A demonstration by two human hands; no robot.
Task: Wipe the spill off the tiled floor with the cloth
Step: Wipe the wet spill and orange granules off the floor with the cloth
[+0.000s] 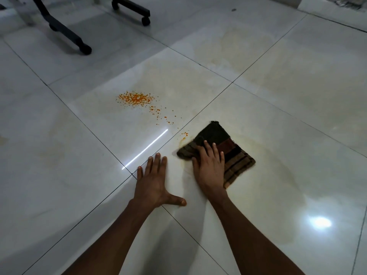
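An orange spill (136, 98) speckles the white tiled floor (79, 135), with a trail of drops running down and right toward a dark striped cloth (236, 155). A few orange drops (184, 134) lie just left of the cloth's edge. My right hand (209, 165) presses flat on the left part of the cloth, fingers spread over it. My left hand (155, 181) rests flat on the bare tile beside it, fingers apart, holding nothing. A faint yellowish smear surrounds the cloth.
Black chair legs with castors (85, 49) (145, 20) stand at the top left. Yellowish stains mark the tiles at the upper right (228, 48). A small dark speck (233, 10) lies on the far floor. Light glare reflects at the lower right.
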